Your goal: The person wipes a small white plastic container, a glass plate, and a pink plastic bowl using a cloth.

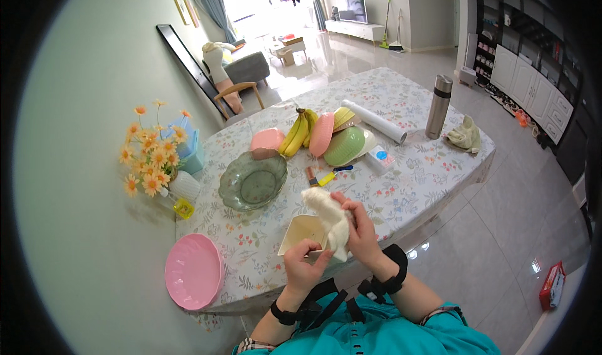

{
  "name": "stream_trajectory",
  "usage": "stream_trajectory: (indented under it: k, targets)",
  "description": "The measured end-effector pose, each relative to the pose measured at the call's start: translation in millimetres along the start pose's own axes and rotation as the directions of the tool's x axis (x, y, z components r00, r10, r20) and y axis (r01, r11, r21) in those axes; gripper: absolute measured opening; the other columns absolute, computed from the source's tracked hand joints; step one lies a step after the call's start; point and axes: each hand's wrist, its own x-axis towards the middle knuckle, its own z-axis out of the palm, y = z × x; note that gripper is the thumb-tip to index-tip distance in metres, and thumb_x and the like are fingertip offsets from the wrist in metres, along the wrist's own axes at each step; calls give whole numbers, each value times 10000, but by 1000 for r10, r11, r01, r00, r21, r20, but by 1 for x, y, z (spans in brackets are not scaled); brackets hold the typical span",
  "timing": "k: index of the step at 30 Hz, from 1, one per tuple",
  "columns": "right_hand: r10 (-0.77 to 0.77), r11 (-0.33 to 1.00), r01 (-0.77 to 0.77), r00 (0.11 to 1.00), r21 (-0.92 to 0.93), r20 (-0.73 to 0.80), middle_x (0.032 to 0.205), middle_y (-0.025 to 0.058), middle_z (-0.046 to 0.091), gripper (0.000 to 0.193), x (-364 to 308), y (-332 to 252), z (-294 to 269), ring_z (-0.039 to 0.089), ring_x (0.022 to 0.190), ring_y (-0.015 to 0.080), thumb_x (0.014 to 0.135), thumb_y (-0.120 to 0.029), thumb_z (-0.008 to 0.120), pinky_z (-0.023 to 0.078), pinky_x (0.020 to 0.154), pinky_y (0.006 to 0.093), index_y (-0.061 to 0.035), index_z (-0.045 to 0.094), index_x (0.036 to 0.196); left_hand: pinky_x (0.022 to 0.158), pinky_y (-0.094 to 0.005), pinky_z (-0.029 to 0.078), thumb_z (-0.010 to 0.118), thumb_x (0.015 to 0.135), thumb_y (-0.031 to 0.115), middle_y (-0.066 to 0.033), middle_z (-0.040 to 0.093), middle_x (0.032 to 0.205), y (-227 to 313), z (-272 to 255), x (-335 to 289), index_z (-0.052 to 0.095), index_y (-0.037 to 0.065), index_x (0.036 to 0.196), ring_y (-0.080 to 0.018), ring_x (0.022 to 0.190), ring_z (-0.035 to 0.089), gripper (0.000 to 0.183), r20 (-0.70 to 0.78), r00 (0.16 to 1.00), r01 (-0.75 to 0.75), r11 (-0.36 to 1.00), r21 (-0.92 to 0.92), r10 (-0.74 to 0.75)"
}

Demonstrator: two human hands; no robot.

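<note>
My left hand [302, 264] grips the near rim of a cream, square-sided bowl [301, 231], tilted at the table's near edge. My right hand [360, 229] is closed round a crumpled off-white cloth [326, 209]. Part of the cloth stands up above the bowl, and part hangs over its right side. Beyond my hands lie a yellow-and-blue handled tool [327, 178] and a small brown-orange piece [311, 175]. A green glass fruit plate [253, 182] rests to the left of them, with a pink scalloped basin [194, 272] nearer me.
Farther back are bananas [298, 133], a pink box [267, 140], pink [322, 134] and green [343, 147] baskets, and a white roll [375, 121]. A steel bottle [438, 107] and a pale green cloth [464, 135] stand right. Orange flowers [152, 160] border the left wall.
</note>
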Motion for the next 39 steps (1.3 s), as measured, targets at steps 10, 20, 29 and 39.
stream_trajectory:
  k: [10,20,29,39]
  targets:
    - [-195,924,216,976,-316,98,1424,187,512,223,-48,-33,33,442,1356,396,881,-5,580,253,1145,552,-66,492,1077,753,-293,546,674,901,183,-80,709,985,-15,11,-19,660,-24,1117,-165,879,679,299,-33,988,113,851,-513,-151]
    - [114,978,-126,990,-166,-84,1205,152,623,154,-13,14,11,642,925,247,981,-111,509,496,829,339,-53,508,1123,468,-257,343,807,810,220,-35,502,528,-14,-20,-14,612,-10,643,-82,502,427,345,108,992,-57,992,-113,70]
    - [270,961,-272,962,-52,-49,1075,117,656,214,-38,-1,13,631,925,182,1019,-188,503,498,806,305,-43,499,1177,536,-315,467,774,822,207,-127,645,666,20,-38,-4,687,-1,850,-183,560,605,228,307,951,35,999,36,-44]
    - [173,982,-157,972,-106,158,1369,126,583,205,-61,-33,37,660,1004,282,931,-47,588,507,866,338,-58,467,1096,710,-356,547,743,777,104,-139,713,852,36,-38,-17,688,24,996,-299,842,711,239,266,927,246,963,106,-266]
